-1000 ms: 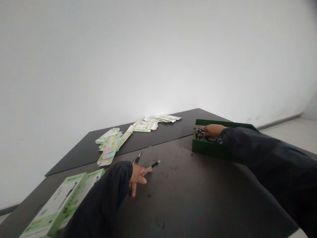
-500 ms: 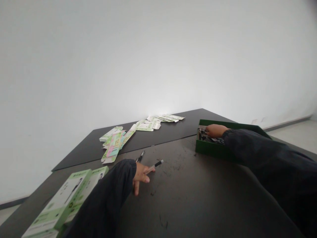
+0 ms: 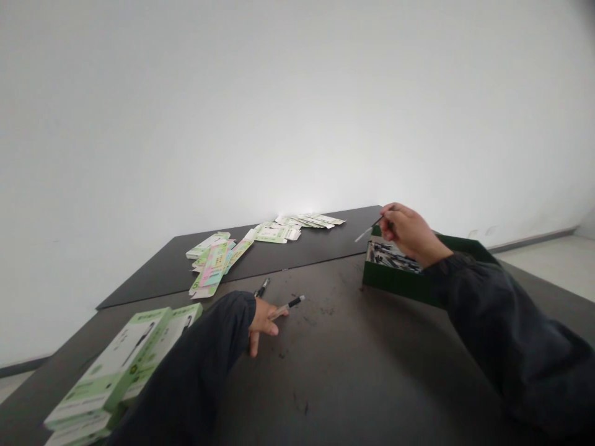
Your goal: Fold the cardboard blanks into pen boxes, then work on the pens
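Observation:
My left hand [image 3: 264, 321] rests low over the table, with a clear pen with a black grip [image 3: 290, 305] held at its fingers. The thumb and a finger hang down toward the tabletop. Just behind that hand a second, dark-tipped pen [image 3: 263, 287] sticks out; its other end is hidden. My right hand [image 3: 406, 228] is raised above the green box [image 3: 395, 282], its fingers pinched on a thin pen [image 3: 369, 231] that points down to the left. Many loose dark and clear pens [image 3: 388, 255] lie in the box.
Green-and-white pen boxes [image 3: 109, 365] are stacked at the near left, partly behind my left sleeve. Flattened cartons [image 3: 216, 266] lie farther back, with more flat cartons [image 3: 276, 232] along the wall side. Dark marks dot the black tabletop [image 3: 353, 359].
My right hand has risen out of the green box, bringing up a pen. My left hand has stayed nearly where it was with its pen.

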Available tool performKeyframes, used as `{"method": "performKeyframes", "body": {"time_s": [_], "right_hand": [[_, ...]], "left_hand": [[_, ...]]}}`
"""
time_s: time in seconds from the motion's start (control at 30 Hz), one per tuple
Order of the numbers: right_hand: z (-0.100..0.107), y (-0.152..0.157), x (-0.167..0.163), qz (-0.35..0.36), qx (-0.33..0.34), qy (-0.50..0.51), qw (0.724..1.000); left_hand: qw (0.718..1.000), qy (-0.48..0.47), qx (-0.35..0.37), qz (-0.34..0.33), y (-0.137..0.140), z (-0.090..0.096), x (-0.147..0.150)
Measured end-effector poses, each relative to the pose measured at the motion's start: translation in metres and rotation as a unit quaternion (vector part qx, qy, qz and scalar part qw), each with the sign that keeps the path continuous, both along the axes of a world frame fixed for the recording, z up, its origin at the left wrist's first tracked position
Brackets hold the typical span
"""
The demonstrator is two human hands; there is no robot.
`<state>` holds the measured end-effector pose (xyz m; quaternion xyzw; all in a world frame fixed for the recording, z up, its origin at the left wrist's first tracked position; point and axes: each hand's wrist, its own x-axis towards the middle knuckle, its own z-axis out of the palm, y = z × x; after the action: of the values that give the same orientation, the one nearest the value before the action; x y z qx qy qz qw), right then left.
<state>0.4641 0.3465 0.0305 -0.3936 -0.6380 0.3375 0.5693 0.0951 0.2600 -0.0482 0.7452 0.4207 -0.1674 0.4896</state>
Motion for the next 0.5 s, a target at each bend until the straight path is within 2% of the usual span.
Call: {"method": "performKeyframes", "body": {"time_s": [0.1,0.23,0.37,0.5], "right_hand": [[-0.023,-0.025,-0.034,0.108,-0.066,0.103,0.987],[-0.056,-0.039,-0.070,0.175,-0.118,0.109,0.971],[-0.076,-0.036,-0.087,0.189,-0.146,0.126,0.963],[-0.089,-0.030,-0.094,0.167,-0.164,0.191,0.953]], "left_hand": [[0.997,0.001,-0.065,0.047,0.000,0.009,0.005],[0.996,0.009,-0.079,0.042,0.004,0.008,0.005],[0.993,-0.008,-0.094,0.067,0.007,-0.001,0.000],[0.992,-0.012,-0.097,0.073,0.008,-0.006,-0.002]]}}
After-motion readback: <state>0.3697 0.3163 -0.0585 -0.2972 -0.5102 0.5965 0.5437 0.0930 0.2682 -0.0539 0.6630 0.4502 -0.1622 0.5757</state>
